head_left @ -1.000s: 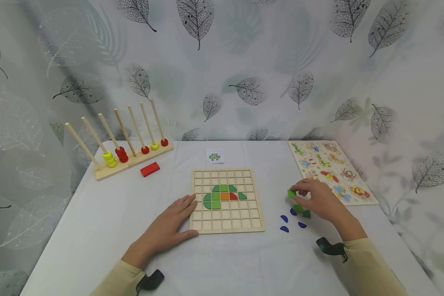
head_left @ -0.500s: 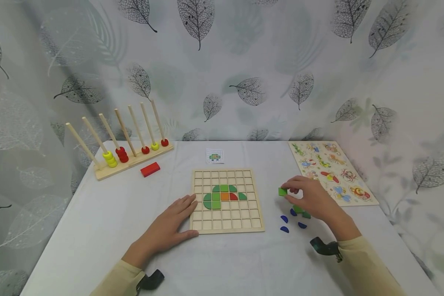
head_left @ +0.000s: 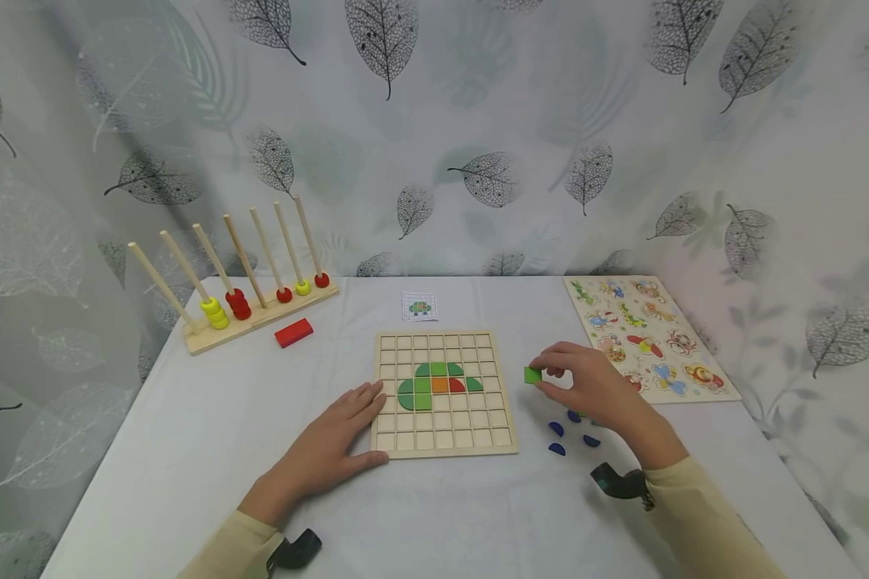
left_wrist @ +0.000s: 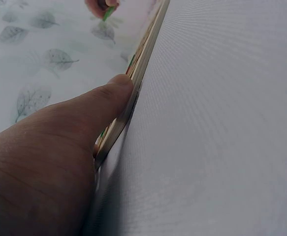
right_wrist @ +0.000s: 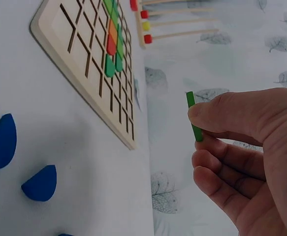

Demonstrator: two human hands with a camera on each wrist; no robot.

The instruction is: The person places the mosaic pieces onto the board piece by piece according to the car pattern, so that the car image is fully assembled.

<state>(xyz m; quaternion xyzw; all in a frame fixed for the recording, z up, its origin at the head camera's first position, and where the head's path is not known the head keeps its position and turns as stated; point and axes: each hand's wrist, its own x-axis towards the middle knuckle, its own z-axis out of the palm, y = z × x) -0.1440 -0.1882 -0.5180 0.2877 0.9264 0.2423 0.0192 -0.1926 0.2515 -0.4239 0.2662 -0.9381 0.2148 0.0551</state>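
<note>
Thumb and fingertips of my right hand (head_left: pixel 586 384) pinch a light green square tile (head_left: pixel 532 375), held above the table to the right of the wooden grid board (head_left: pixel 445 439). Edge-on, the same tile (right_wrist: pixel 194 117) shows in the right wrist view. On the board lie green, orange and red pieces, among them an orange square (head_left: pixel 440 384) and a red quarter-round piece (head_left: pixel 457 384). My left hand (head_left: pixel 333 441) rests at the board's left edge, fingers extended, its thumb (left_wrist: pixel 114 88) touching the near corner. Several blue half-round pieces (head_left: pixel 556 429) lie below my right hand, which partly hides green pieces there.
A small printed pattern card (head_left: pixel 420 306) lies behind the board. At the back left stands a wooden peg stand (head_left: pixel 268 312) with red and yellow beads, a red block (head_left: pixel 294 332) before it. An insect picture puzzle board (head_left: pixel 648 338) lies at the back right.
My right hand has moved left with the green square tile, away from the loose pieces and closer to the grid board. My left hand has stayed in place.
</note>
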